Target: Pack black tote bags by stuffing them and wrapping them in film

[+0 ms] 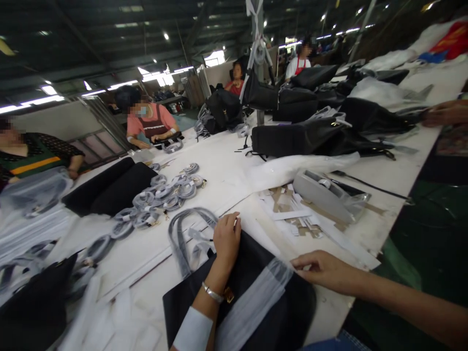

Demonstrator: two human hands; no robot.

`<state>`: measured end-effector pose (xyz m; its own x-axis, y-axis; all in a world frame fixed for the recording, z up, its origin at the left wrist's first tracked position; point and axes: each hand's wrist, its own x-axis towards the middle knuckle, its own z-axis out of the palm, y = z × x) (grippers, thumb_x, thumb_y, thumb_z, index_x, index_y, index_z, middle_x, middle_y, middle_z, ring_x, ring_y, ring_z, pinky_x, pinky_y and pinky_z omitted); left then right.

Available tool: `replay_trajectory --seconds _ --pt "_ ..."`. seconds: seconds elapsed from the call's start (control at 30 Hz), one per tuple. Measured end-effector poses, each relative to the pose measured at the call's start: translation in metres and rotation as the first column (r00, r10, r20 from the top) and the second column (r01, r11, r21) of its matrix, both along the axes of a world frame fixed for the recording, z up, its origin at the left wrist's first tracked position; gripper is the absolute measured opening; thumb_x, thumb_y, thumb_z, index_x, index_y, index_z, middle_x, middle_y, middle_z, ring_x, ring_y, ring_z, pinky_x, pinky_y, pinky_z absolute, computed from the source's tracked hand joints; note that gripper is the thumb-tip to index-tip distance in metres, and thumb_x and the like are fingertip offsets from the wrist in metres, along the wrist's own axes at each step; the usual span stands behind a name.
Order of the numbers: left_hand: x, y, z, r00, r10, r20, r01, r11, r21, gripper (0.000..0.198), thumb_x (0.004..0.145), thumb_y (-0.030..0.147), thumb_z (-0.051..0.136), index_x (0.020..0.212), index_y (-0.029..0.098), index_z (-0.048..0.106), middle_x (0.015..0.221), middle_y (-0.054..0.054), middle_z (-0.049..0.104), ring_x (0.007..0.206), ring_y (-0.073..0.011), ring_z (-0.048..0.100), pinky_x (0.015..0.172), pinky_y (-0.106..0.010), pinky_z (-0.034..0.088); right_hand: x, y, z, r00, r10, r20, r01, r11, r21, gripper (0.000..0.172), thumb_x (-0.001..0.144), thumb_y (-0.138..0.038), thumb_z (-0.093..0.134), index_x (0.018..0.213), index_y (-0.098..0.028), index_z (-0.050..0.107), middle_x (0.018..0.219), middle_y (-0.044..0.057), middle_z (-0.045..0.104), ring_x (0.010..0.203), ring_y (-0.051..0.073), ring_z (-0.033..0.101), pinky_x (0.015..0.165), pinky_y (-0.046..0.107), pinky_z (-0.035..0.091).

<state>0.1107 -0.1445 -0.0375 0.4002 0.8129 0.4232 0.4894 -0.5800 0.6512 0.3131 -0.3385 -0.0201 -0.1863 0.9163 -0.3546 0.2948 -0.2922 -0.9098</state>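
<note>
A black handbag (256, 253) lies tilted on the table in front of me, with a translucent film strip (256, 302) across its side and a small gold clasp (229, 294). Its wrapped handles (179, 239) loop out at the upper left. My left hand (227, 239), below which a bracelet and a white cuff show, is closed over the bag's upper edge, fingers bent. At the bag's right edge, beside the end of the film, my right hand (320, 267) pinches with thumb and fingers.
Several wrapped coiled straps (171, 190) and black panels (113, 185) lie to the left. A grey tape dispenser (316, 192) stands among paper scraps (288, 209). Black bags (292, 139) are piled beyond. Co-workers sit across the table; a co-worker's hand (446, 113) is at right.
</note>
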Motion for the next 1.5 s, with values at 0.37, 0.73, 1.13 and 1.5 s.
replay_trajectory --seconds 0.37,0.73,1.13,1.5 --pt "0.022 -0.073 0.064 0.731 -0.455 -0.508 0.468 0.877 -0.112 0.024 0.086 0.046 0.067 0.077 0.026 0.075 0.083 -0.004 0.068 0.084 -0.0217 0.06 0.076 -0.037 0.039 -0.008 -0.01 -0.015 0.989 -0.11 0.103 0.098 0.988 0.118 0.035 0.088 -0.046 0.054 0.095 -0.018 0.074 0.07 0.002 0.066 0.063 0.015 0.055 0.057 0.025 0.038" --pt "0.028 -0.076 0.055 0.725 -0.56 -0.401 0.414 0.819 -0.396 0.012 0.075 0.028 0.078 0.068 0.023 0.07 0.081 0.003 0.069 0.086 -0.0179 0.063 0.107 -0.045 0.028 -0.026 -0.017 -0.045 0.901 -0.154 -0.405 0.11 0.985 -0.131 0.047 0.08 -0.061 0.061 0.09 -0.015 0.059 0.06 -0.006 0.049 0.044 0.005 0.037 0.043 0.019 0.027" --pt "0.021 -0.082 0.023 0.913 -0.393 -0.108 0.335 0.874 -0.353 0.015 0.078 0.022 0.074 0.065 0.02 0.067 0.079 -0.001 0.062 0.084 -0.0185 0.058 0.092 -0.039 0.041 0.007 -0.012 -0.013 0.988 0.147 0.039 -0.15 0.985 0.088 0.021 0.087 -0.035 0.055 0.076 -0.018 0.063 0.057 -0.004 0.047 0.053 0.01 0.043 0.051 0.023 0.028" --pt "0.02 -0.079 0.022 0.921 -0.384 -0.066 0.337 0.869 -0.362 0.014 0.078 0.018 0.073 0.066 0.019 0.066 0.079 -0.001 0.062 0.084 -0.0182 0.059 0.095 -0.04 0.039 -0.016 -0.018 -0.037 0.933 -0.068 -0.354 0.022 0.991 -0.131 0.04 0.09 -0.051 0.051 0.1 -0.014 0.063 0.08 0.003 0.064 0.065 0.014 0.054 0.056 0.024 0.036"
